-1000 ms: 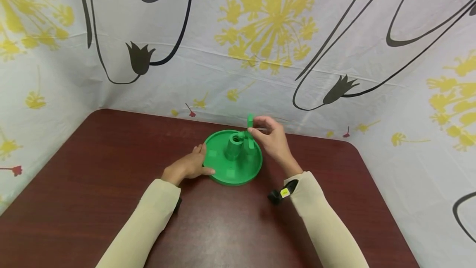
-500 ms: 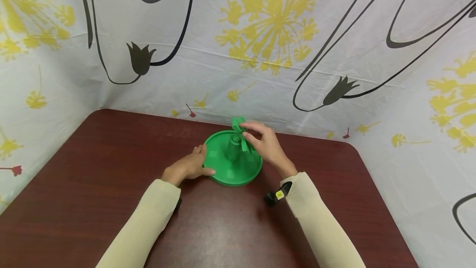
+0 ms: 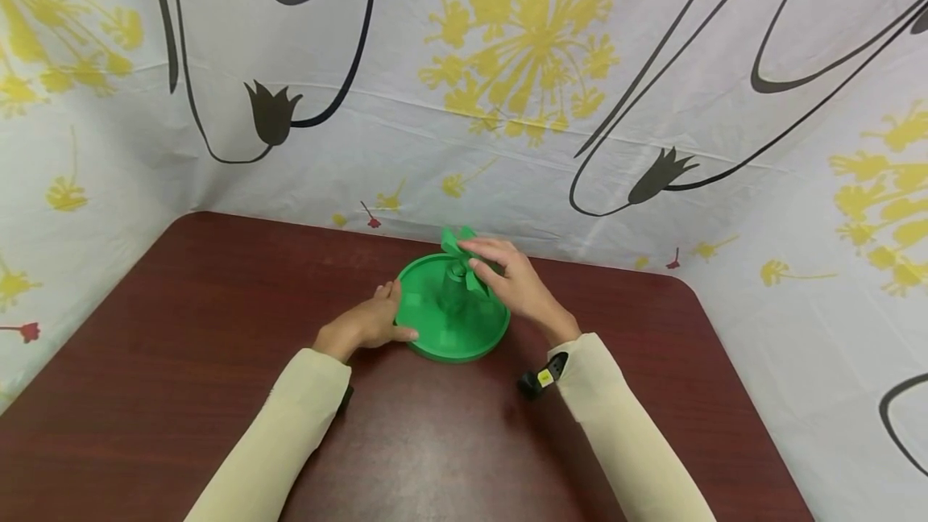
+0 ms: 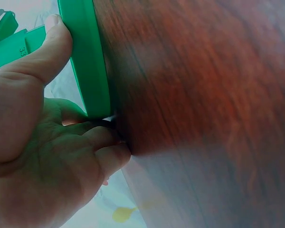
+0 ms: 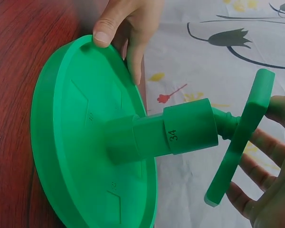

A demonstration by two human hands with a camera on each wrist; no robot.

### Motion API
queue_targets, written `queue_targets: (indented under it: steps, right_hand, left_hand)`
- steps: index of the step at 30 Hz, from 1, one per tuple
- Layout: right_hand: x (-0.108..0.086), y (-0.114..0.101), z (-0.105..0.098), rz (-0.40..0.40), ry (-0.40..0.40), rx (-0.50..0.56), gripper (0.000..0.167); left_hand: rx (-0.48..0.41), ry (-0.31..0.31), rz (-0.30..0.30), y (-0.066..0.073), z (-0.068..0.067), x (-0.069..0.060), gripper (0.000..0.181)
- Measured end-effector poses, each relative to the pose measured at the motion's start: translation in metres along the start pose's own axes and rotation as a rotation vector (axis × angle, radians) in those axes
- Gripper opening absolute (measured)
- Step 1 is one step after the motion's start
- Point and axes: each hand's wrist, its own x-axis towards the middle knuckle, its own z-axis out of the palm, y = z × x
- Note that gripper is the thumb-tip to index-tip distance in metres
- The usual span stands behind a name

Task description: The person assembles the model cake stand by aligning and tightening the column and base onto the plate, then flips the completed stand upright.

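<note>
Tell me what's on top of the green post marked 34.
The right hand holds a crossbar above the post; its stem meets the post's top. The stem's tip is hidden, so how far it goes in cannot be seen.

Right fingers [image 5: 268,145] on green crossbar [image 5: 241,136]

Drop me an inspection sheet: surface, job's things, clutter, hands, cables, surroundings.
Surface: dark red-brown wood-grain table.
Job's things: round green plastic-looking rimmed dish, on the table; green stepped cylindrical post, marked 34, standing at its centre; green winged handle, its threaded stem tilted at the post's top, depth unclear.
Clutter: nothing seen.
Hands: left hand grips the dish's edge; right hand holds the handle.
Cables: nothing seen.
Surroundings: white sheet printed with yellow and grey flowers, behind and beside the table.
</note>
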Motion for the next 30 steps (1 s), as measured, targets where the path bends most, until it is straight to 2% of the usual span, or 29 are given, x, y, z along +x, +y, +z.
queue_targets:
  steps: [12, 24, 30]
  right_hand:
    - [0.007, -0.006, 0.005, -0.087, -0.096, -0.203, 0.037]
    - [0.008, -0.012, 0.003, -0.075, -0.149, -0.281, 0.039]
    - [0.006, -0.015, 0.0, -0.056, -0.164, -0.323, 0.04]
  left_hand:
    - [0.012, -0.005, -0.003, 0.0, 0.001, 0.002, 0.096]
    - [0.021, -0.017, -0.018, -0.003, 0.0, 0.003, 0.097]
    - [0.022, -0.024, -0.012, 0.0, -0.001, 0.003, 0.097]
